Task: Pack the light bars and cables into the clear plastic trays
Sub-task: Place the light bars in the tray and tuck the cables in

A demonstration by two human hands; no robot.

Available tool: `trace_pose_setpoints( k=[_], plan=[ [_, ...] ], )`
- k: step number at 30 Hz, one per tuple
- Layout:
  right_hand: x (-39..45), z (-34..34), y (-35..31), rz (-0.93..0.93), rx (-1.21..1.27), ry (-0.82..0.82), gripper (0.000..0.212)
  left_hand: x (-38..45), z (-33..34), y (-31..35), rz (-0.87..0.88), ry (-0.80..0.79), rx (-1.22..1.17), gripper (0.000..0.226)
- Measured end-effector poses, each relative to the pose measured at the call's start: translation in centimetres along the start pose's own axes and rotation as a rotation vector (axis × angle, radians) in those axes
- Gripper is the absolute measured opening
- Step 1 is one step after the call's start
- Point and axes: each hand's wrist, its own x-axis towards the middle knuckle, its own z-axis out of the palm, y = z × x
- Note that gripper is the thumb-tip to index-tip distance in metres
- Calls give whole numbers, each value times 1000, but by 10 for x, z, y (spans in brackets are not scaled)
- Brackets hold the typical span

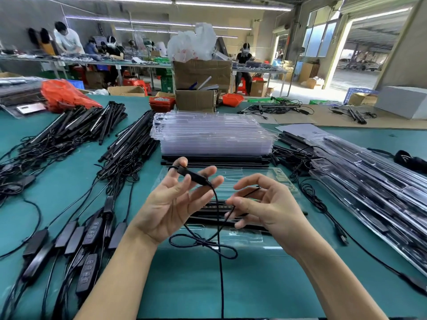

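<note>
Two hands work a thin black cable [218, 218] above an open clear tray [233, 181] on the green table [189, 285]. The left hand [175, 199], palm up, holds the cable's black inline plug [193, 174] across its fingertips. The right hand [265, 204] pinches the wire a little farther along, between thumb and forefinger. From the two hands the cable hangs in loose crossing loops and trails off toward the near edge of the table.

By my reading, the step in hand is coiling this cable so it will fit the tray. Next the slack loops need gathering into a tight bundle, which then has to be pressed into a free pocket; which pocket is meant I cannot tell.

The tray under the hands already holds light bars [231, 214] lying lengthwise in its middle, partly hidden by the fingers. Its near and far sections look unfilled. Behind it stands a tall stack of empty trays [212, 135], resting on more bars. To the right, packed trays [369, 181] lie overlapping, each with bars inside. On the left, loose bars [92, 121] and cables with controllers [90, 232] wait in heaps.
</note>
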Motion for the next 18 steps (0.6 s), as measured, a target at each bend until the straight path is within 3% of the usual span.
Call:
trace_pose_setpoints(
  k=[4,10,12,15,18],
  plan=[
    [2,10,7,-26,-120,-14,16,2,6,-3,26,-35,55,35],
    [5,26,21,-95,-393,-21,39,-1,9,-5,-28,-106,112,29],
    [5,26,25,-93,-373,-11,35,-1,8,-5,-17,-109,124,28],
    [6,18,27,-42,-258,8,17,2,4,-4,59,-2,168,26],
    [2,7,23,18,-97,16,14,6,1,-6,117,195,243,26]
  ],
)
